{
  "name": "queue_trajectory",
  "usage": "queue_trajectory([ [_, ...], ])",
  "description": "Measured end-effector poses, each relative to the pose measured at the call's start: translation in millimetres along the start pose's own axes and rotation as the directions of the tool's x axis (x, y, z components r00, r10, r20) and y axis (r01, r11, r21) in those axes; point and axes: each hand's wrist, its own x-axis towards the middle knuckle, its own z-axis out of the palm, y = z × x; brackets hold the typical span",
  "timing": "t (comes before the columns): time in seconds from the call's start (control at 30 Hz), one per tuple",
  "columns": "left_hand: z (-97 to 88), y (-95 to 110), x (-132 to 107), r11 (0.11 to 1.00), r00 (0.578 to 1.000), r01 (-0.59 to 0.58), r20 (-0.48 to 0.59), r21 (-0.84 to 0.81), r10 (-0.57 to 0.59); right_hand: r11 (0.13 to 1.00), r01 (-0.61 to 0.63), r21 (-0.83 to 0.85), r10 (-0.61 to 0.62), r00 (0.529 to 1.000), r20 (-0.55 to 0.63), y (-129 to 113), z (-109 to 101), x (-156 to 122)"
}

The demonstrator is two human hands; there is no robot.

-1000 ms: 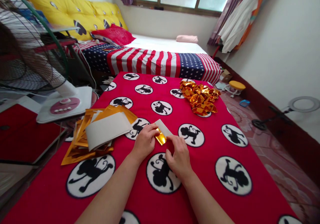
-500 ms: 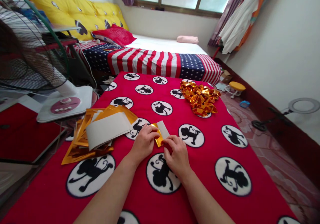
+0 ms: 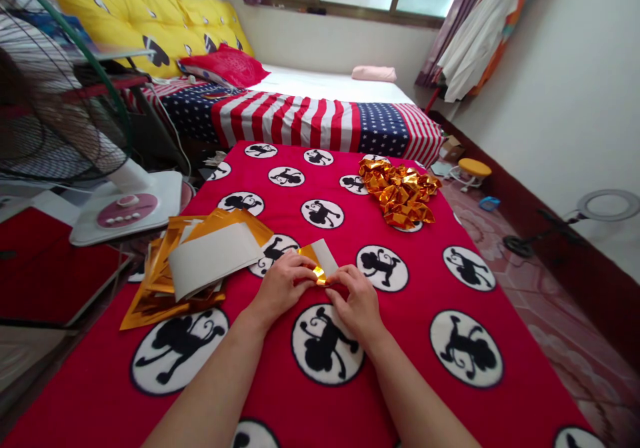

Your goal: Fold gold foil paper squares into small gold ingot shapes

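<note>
A partly folded sheet of gold foil paper (image 3: 326, 257) lies on the red cloth, its far part showing a pale grey face beside a gold strip. My left hand (image 3: 284, 284) pinches its near left edge between thumb and fingers. On the other side my right hand (image 3: 356, 299) grips the near right edge, fingertips close to those of the left. Bright gold shows between the two hands, where the near edge is bent up. To the left rests a loose stack of gold foil paper sheets (image 3: 215, 261), the top one grey side up.
A heap of folded gold foil pieces (image 3: 400, 191) sits at the far right of the monkey-print cloth (image 3: 400, 341). A fan (image 3: 133, 195) stands at the left. Behind is a bed (image 3: 300, 121); a yellow stool (image 3: 474, 168) and ring light (image 3: 607, 208) are at the right.
The near edge of the foil paper has been bent up and away from me, and both hands have shifted slightly with it. The view has moved a little.
</note>
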Motion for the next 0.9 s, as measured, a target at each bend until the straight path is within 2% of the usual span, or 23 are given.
queue_trajectory([
  [0.23,0.2,0,0,0.999,0.999,0.031,0.027,-0.013,-0.031,1.000,-0.011,0.000,0.011,0.999,0.049,3,-4,4],
  [0.5,-0.9,-1,1,0.999,0.998,0.047,0.045,-0.011,-0.047,0.989,-0.121,-0.090,0.126,0.991,0.055,3,-4,14],
  [0.63,0.9,-1,2,0.998,0.997,0.061,0.045,-0.013,-0.060,0.990,-0.120,-0.080,0.125,0.990,0.067,4,-4,14],
  [0.9,4.7,7,3,0.985,0.986,0.168,-0.011,-0.027,-0.169,0.993,-0.081,-0.084,0.088,0.992,0.087,6,-5,12],
])
